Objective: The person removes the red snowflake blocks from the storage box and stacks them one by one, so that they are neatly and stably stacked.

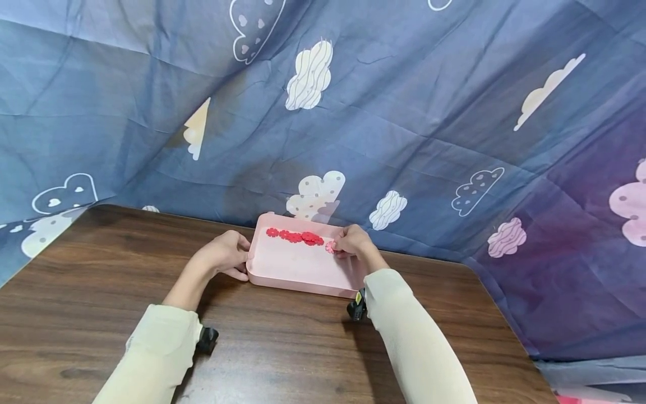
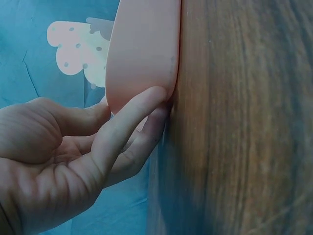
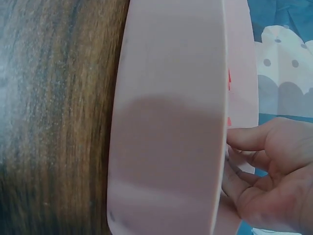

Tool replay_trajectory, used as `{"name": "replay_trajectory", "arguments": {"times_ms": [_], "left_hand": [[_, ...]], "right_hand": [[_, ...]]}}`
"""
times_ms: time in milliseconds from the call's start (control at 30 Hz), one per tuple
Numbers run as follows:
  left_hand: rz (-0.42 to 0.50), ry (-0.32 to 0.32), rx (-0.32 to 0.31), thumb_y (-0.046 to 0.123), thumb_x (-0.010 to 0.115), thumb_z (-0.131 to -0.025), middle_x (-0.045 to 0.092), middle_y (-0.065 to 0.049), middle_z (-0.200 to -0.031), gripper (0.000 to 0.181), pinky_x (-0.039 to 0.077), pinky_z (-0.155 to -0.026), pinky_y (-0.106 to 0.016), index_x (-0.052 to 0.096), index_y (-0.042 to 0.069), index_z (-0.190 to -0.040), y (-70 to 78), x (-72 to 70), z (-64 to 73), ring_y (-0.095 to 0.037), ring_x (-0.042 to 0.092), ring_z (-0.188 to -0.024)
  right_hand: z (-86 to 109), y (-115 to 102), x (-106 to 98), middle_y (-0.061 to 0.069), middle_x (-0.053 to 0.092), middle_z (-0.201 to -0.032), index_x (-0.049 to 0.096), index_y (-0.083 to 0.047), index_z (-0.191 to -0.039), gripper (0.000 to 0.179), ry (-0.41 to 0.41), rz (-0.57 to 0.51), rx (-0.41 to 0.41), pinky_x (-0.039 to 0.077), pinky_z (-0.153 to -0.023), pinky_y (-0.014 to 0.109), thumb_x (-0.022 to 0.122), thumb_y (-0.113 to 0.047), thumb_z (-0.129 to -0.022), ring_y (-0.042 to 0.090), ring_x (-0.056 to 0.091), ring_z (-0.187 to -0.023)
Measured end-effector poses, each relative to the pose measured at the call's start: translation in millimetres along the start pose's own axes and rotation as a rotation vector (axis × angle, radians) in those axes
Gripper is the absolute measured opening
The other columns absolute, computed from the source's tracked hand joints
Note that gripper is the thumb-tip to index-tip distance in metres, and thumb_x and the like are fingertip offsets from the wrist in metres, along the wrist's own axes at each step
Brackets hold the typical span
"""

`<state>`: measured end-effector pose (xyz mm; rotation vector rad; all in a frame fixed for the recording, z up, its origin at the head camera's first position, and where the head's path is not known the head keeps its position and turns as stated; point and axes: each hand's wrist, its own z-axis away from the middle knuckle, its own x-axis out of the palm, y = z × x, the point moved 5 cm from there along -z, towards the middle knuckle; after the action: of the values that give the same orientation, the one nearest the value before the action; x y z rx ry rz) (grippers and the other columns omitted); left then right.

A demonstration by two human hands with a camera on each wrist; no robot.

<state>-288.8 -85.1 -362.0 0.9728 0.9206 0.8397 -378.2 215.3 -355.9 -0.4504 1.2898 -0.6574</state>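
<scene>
A shallow pink tray [image 1: 303, 269] stands on the wooden table. Its left end is gripped by my left hand [image 1: 227, 255]; in the left wrist view that hand's thumb is at the rim and its fingers [image 2: 132, 115] press the outer wall. My right hand [image 1: 353, 241] reaches over the tray's right part and pinches a pale pink flower-shaped piece [image 1: 330, 247] near the tray floor. Left of it, several red flower-shaped pieces [image 1: 294, 237] form a row along the far side, overlapping toward the right. In the right wrist view the tray wall [image 3: 171, 122] hides my right fingertips.
The brown table [image 1: 282, 348] extends around the tray. Behind it hangs a blue curtain [image 1: 404, 140] with cloud prints, close to the tray's far side. Black wrist cameras sit at both sleeves, the right one [image 1: 356, 306] close to the tray's near right corner.
</scene>
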Motion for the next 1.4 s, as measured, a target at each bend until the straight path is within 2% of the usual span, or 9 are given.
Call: {"name": "replay_trajectory", "arguments": {"times_ms": [200,367,533,733,867,1133,1400], "left_hand": [[-0.039,0.028,-0.013,-0.008,0.048,-0.107,0.062,-0.023,-0.099,0.031,0.072,-0.072,-0.032,0.048,-0.021,-0.135,0.8,3.1,0.3,-0.021,0.067,-0.075],[-0.040,0.035,-0.019,-0.009,0.048,-0.106,0.063,-0.023,-0.100,0.032,0.073,-0.072,-0.033,0.048,-0.021,-0.135,-0.2,2.6,0.2,-0.021,0.068,-0.076],[-0.034,0.041,-0.023,-0.009,0.049,-0.106,0.063,-0.023,-0.101,0.033,0.072,-0.072,-0.032,0.047,-0.021,-0.137,-0.7,2.3,-0.5,-0.021,0.068,-0.075],[-0.043,0.045,-0.023,-0.008,0.050,-0.107,0.062,-0.022,-0.099,0.033,0.072,-0.070,-0.032,0.047,-0.021,-0.137,-1.3,1.4,-0.9,-0.021,0.068,-0.075],[-0.026,0.034,-0.013,-0.008,0.049,-0.107,0.063,-0.021,-0.097,0.033,0.072,-0.071,-0.032,0.046,-0.021,-0.137,-1.3,-0.4,0.2,-0.021,0.067,-0.076],[-0.009,0.024,-0.008,-0.009,0.049,-0.107,0.064,-0.022,-0.098,0.034,0.073,-0.072,-0.033,0.046,-0.022,-0.138,-1.2,-0.4,1.3,-0.021,0.067,-0.076],[-0.007,0.017,-0.003,-0.009,0.048,-0.107,0.064,-0.022,-0.097,0.033,0.073,-0.072,-0.033,0.046,-0.022,-0.137,-1.9,0.2,0.4,-0.021,0.067,-0.076]], "right_hand": [[3.3,3,0,0.005,0.060,-0.076,0.064,0.002,-0.093,0.007,-0.016,-0.153,0.033,0.072,-0.072,0.030,0.069,0.007,-0.094,0.013,0.070,-0.063],[7.1,2,-4,0.006,0.060,-0.076,0.064,0.005,-0.096,0.007,-0.035,-0.209,0.036,0.073,-0.080,0.037,0.067,0.011,-0.094,0.017,0.072,-0.065],[10.7,0,-11,0.010,0.065,-0.080,0.064,0.007,-0.099,0.009,-0.049,-0.234,0.042,0.073,-0.080,0.038,0.065,0.014,-0.093,0.020,0.075,-0.066],[13.3,-4,-26,0.010,0.064,-0.079,0.066,0.010,-0.101,0.008,-0.063,-0.195,0.024,0.072,-0.074,0.030,0.063,0.014,-0.095,0.016,0.072,-0.063],[16.1,-3,-38,0.010,0.066,-0.079,0.066,0.013,-0.106,0.010,-0.075,-0.186,0.019,0.072,-0.072,0.030,0.062,0.013,-0.097,0.015,0.071,-0.066],[22.9,14,-71,0.007,0.072,-0.078,0.064,0.017,-0.108,0.010,-0.128,-0.254,0.030,0.071,-0.073,0.028,0.062,0.013,-0.099,0.012,0.072,-0.067],[35.6,44,-99,0.007,0.072,-0.079,0.061,0.017,-0.112,0.012,-0.149,-0.278,0.075,0.069,-0.073,0.023,0.058,0.013,-0.101,0.012,0.072,-0.069]]}}
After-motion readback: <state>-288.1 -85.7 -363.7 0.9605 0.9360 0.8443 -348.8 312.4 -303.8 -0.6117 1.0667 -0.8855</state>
